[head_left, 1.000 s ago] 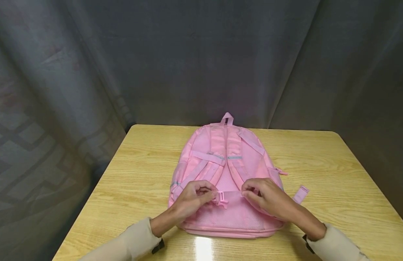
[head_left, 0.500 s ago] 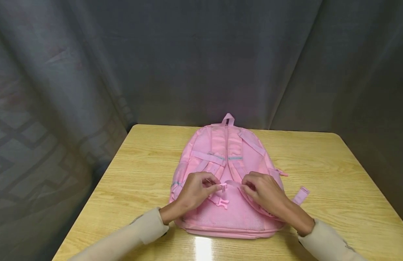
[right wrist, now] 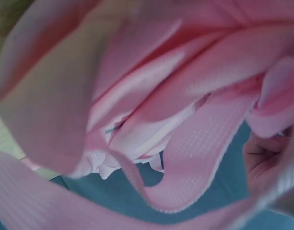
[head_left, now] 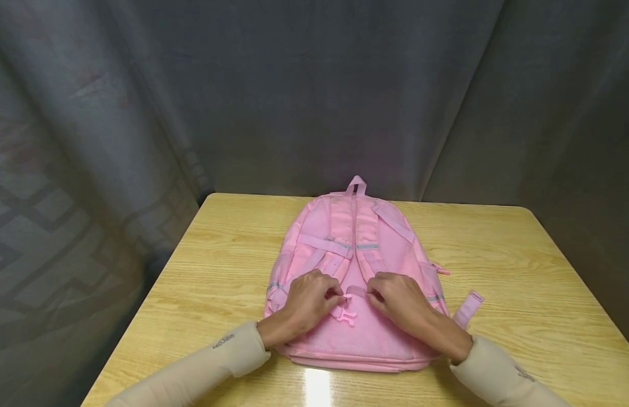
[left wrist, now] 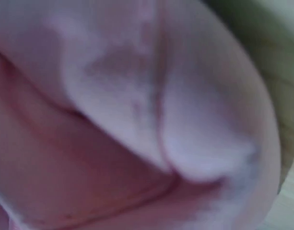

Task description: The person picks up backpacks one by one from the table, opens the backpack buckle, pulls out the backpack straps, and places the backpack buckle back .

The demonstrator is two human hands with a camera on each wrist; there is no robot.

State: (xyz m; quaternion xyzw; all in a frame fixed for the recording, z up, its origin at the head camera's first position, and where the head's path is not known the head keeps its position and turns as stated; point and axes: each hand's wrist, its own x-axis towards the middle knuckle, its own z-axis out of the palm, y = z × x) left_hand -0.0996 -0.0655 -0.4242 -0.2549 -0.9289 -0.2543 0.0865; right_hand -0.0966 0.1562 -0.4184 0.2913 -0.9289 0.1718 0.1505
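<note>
A pink backpack (head_left: 355, 339) lies on the table with its shoulder straps facing up. Near its lower middle, my left hand (head_left: 311, 299) pinches a small pink plastic piece (head_left: 347, 297). My right hand (head_left: 403, 302) pinches a pink webbing strap (head_left: 357, 290) that runs toward that piece; whether the strap passes through it cannot be told. Just below the left fingertips, a pronged pink buckle (head_left: 346, 315) rests on the back panel. In the right wrist view, a loop of webbing (right wrist: 194, 158) hangs close to a hand (right wrist: 264, 160). Only blurred pink fabric (left wrist: 113, 105) fills most of the left wrist view.
The backpack stands on a wood-grain table (head_left: 217, 254). Another strap end (head_left: 469, 308) sticks out beyond the bag's right side, and a zipper pull (head_left: 440, 269) lies above it. Dark curtains (head_left: 314, 102) hang behind the table and along both sides.
The right hand has moved left, closer to the left hand. The webbing between them has gone from stretched straight to slack and short. The left hand has turned over somewhat, its back now more visible.
</note>
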